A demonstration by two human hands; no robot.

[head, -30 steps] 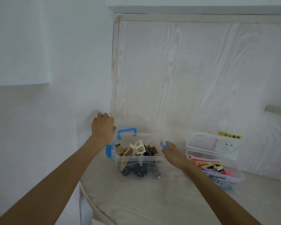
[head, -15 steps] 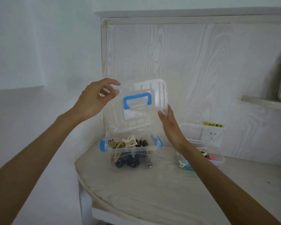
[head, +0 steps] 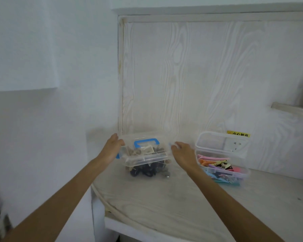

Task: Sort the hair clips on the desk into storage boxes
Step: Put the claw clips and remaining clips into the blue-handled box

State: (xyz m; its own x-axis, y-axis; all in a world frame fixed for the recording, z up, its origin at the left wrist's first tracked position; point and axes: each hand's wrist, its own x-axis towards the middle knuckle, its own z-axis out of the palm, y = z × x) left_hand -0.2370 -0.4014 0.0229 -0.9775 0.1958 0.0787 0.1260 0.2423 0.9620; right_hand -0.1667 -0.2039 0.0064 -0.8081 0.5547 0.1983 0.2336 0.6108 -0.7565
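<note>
Left hand and right hand gripped opposite ends of the clear blue-handled plastic lid, apparently seating it squarely on the dark-clip box.

We see a clear, glossy plastic box with an opaque blue plastic handle on its see-through lid. A second box beside it is the same clear, smooth plastic, its open lid slightly frosted. The clips inside it look like smooth coloured plastic, a few with a shiny, metal-like sheen. The desk and the back panel show a pale, matt wood grain. The wall looks painted, matt and smooth.
</note>
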